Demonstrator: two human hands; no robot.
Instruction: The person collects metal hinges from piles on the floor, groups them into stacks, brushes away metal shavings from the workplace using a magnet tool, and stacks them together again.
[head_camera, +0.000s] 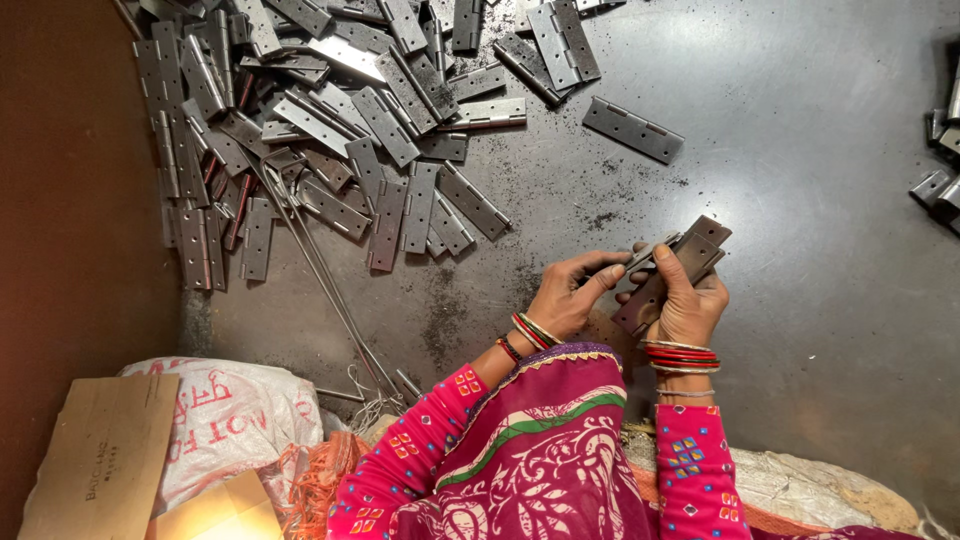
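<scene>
1. Right hand (688, 305) grips a dark metal hinge (672, 272), fingers wrapped shut, wrist bent upward.
2. Left hand (570, 292) pinches a thin pin (648, 252) at the hinge's 10 o'clock.
3. Hinge pile (330, 130) lies on the bench (800, 200) toward 11 o'clock.

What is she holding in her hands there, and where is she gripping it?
The right hand grips a metal hinge around its lower half. The left hand pinches a thin pin at the hinge's knuckle edge; the exact contact is hard to see.

Packages I see, all at the floor's lower left corner:
- White sack (235, 415), lumpy, red print, beside my left sleeve.
- Brown cardboard box (100, 460), flat, touching the sack's left side.
- Pale box flap (225, 510), brightly lit, below the sack.
</scene>
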